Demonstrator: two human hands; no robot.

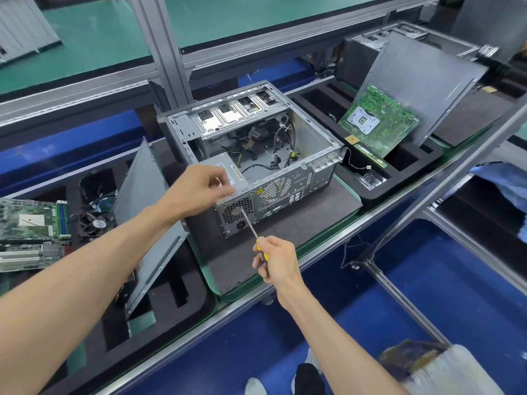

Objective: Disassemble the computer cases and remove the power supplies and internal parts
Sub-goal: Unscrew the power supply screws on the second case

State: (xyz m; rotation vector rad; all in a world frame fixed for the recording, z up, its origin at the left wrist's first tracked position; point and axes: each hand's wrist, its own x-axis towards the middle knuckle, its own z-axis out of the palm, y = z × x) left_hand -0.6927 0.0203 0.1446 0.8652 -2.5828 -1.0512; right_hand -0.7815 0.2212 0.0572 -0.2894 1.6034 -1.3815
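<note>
Closest in, the right hand (275, 262) is wrapped around the yellow handle of a screwdriver (251, 228), its thin shaft angling up so the tip sits at the rear grille of the power supply (228, 192). Just past it, the left hand (204, 186) hovers over the top rear corner of that grey box, fingers curled in a loose pinch; whether it holds a small screw I cannot tell, it is too blurred.

The power supply sits in the near left corner of the open computer case (256, 155), which lies on its side on a dark foam mat (313, 215). It looks like a dense, rigid steel box, likely heavy for its bulk, with smooth painted faces that could slide in the palm. The best hold, I'd judge, is across the two long sides, lifting up and out, not by the grille.

Deeper inside, the black cable bundle (273, 146) trails from it across the case floor: soft and prone to snag on the drive cage (236, 112), so it wants freeing first.

Farther right, a green motherboard (379, 121) leans in a foam tray, fragile, an edges-only item.
</note>
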